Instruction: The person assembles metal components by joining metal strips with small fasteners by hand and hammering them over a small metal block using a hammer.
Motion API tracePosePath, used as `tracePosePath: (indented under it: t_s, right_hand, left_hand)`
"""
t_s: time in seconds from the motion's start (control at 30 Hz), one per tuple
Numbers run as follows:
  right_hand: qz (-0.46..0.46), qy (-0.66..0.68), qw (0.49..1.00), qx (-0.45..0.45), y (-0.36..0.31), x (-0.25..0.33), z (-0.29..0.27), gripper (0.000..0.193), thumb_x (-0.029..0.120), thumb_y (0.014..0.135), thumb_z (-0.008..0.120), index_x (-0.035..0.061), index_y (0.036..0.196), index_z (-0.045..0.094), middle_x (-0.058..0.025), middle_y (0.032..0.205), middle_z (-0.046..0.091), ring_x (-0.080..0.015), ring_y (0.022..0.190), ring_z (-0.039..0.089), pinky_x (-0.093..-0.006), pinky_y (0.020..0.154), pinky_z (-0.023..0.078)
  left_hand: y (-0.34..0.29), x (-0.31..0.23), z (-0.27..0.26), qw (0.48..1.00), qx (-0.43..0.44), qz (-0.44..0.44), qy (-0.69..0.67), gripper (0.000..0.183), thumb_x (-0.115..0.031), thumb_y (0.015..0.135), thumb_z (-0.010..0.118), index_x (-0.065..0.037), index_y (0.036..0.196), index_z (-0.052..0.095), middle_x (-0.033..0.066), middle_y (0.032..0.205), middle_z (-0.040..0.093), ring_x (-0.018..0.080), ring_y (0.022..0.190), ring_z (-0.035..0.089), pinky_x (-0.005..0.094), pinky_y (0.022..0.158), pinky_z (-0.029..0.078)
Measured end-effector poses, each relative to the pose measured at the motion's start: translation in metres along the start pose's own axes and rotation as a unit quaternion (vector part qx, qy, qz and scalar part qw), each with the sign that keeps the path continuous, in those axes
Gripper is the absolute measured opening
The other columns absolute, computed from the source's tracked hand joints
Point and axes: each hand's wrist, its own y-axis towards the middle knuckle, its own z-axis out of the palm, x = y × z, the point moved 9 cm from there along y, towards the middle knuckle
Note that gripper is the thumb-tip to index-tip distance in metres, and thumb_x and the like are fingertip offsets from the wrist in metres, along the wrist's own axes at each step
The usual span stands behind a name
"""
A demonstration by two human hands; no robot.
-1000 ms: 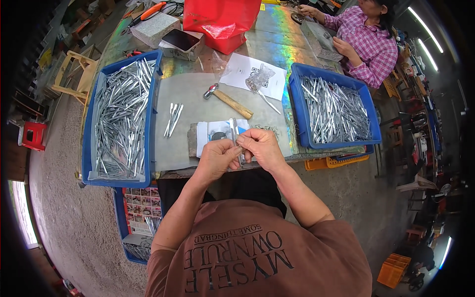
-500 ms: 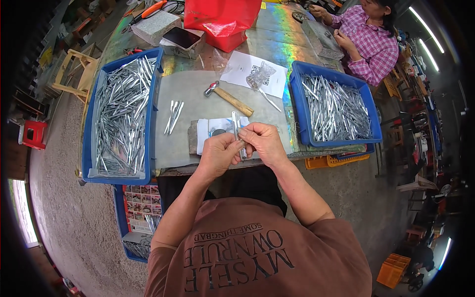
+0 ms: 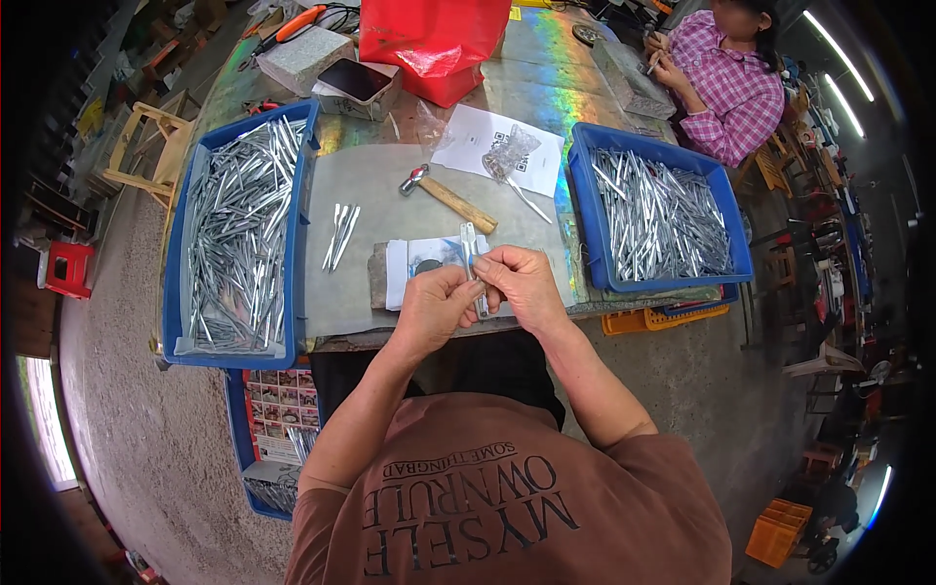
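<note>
My left hand (image 3: 434, 308) and my right hand (image 3: 523, 285) meet at the near edge of the table, both with fingers pinched on a slim, flat silver metal strip (image 3: 468, 238). The strip points away from me, its far end showing beyond my fingertips. Whether it is one piece or two laid together I cannot tell. Beneath and beside my hands are white paper sheets (image 3: 397, 277) on a stone block (image 3: 377, 275), with a dark round thing (image 3: 427, 265) on them. A wooden-handled hammer (image 3: 454, 204) lies just beyond. Several similar metal pieces (image 3: 340, 237) lie to the left.
Blue bins of metal pieces stand left (image 3: 303, 216) and right (image 3: 591, 230). Farther back are a printed sheet (image 3: 468, 146), a plastic bag (image 3: 509, 154), a phone (image 3: 354, 80) on a block and a red bag (image 3: 424, 44). A person in a checked shirt (image 3: 736, 83) works at far right.
The metal strip has tilted slightly and its far end looks wider. My hands have barely shifted and keep their pinch. At far right, the other person's hands have come closer together.
</note>
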Motion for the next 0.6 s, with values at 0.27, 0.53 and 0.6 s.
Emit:
tracePosePath:
  t_s: [0.27, 0.53, 0.6]
  right_hand:
    - [0.003, 0.003, 1.000, -0.005, -0.0024, -0.0035, -0.0065, 0.015, 0.014, 0.078, 0.055, 0.0000, 0.071, 0.057, -0.0016, 0.056, 0.052, -0.0051, 0.042, 0.044, -0.0174, 0.037, 0.036]
    - [0.002, 0.015, 1.000, -0.006, -0.0006, -0.0028, -0.0088, 0.014, 0.013, 0.077, 0.055, -0.0002, 0.071, 0.057, -0.0017, 0.056, 0.052, -0.0055, 0.041, 0.044, -0.0178, 0.037, 0.036]
    - [0.003, 0.017, 1.000, -0.006, -0.0001, -0.0039, -0.0093, 0.014, 0.012, 0.077, 0.055, -0.0003, 0.072, 0.057, -0.0014, 0.056, 0.052, -0.0054, 0.041, 0.044, -0.0179, 0.037, 0.036]
  left_hand:
    - [0.0023, 0.0057, 0.0052, 1.000, 0.006, -0.004, -0.007, 0.017, -0.010, 0.079, 0.051, 0.000, 0.066, 0.053, 0.0015, 0.055, 0.052, 0.0050, 0.047, 0.048, 0.0185, 0.043, 0.040]
    - [0.0045, 0.0039, 0.0068, 1.000, 0.020, -0.009, 0.003, 0.014, -0.010, 0.080, 0.050, 0.000, 0.070, 0.055, 0.0023, 0.057, 0.053, 0.0058, 0.048, 0.049, 0.0176, 0.044, 0.041]
    - [0.0054, 0.0065, 0.0075, 1.000, 0.024, -0.012, -0.005, 0.015, -0.010, 0.080, 0.050, 0.000, 0.070, 0.055, 0.0024, 0.057, 0.053, 0.0058, 0.048, 0.049, 0.0176, 0.045, 0.041]
